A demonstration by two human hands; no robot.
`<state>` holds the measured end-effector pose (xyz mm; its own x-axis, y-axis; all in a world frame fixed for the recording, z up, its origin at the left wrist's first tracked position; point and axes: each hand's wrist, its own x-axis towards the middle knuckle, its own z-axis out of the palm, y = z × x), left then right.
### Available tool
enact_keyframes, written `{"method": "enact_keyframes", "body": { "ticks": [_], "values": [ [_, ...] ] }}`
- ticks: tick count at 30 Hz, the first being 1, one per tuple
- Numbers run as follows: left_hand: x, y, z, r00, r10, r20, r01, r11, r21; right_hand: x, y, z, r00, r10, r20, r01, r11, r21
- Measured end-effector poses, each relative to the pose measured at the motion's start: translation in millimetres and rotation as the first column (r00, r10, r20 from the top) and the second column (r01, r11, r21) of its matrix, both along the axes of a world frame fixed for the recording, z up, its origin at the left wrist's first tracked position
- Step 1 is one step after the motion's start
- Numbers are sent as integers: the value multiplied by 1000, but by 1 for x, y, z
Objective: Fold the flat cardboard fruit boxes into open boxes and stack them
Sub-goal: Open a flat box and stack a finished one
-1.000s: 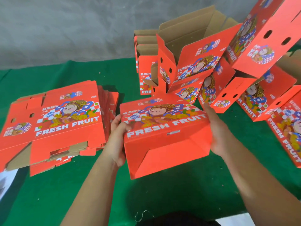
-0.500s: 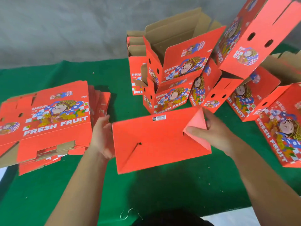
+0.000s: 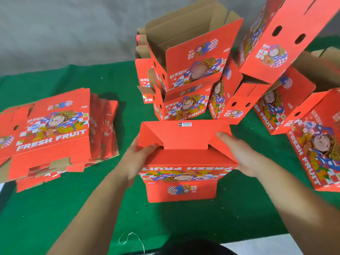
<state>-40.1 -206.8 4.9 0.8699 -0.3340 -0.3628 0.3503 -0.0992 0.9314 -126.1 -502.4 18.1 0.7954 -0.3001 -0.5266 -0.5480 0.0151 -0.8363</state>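
A desk (image 3: 55,208) covered in dark green felt-like cloth fills most of the view, backed by a plain grey wall (image 3: 64,30) under soft even light, with 1 loose pale thread (image 3: 128,238) lying near its front edge.

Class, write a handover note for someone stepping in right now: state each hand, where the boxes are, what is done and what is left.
Left hand: grips the left bottom flap of the box being folded.
Right hand: grips its right side, thumb on the bottom flaps.
The box sits upside down on the green table, bottom flaps half closed.
Done: folded boxes piled behind and to the right.
Left: finish closing this bottom, stack it, then work through the flat stack at left.
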Motion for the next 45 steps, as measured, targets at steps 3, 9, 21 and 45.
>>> {"method": "enact_keyframes", "body": {
  "ticks": [3,9,21,45],
  "values": [
    [-6,-9,-9,993,71,89,-81,991,110,7,-3,-3,951,286,121,-25,458,-888],
    [3,-17,-7,986,74,151,-110,962,249,-1,49,-6,709,701,-68,-244,154,-958],
    [8,-28,-9,973,150,173,-199,929,312,11,42,-2,648,750,-131,-310,103,-945],
    [21,-42,-6,573,-341,745,-292,764,575,28,15,-2,728,684,45,-172,246,-954]
  ]
}}
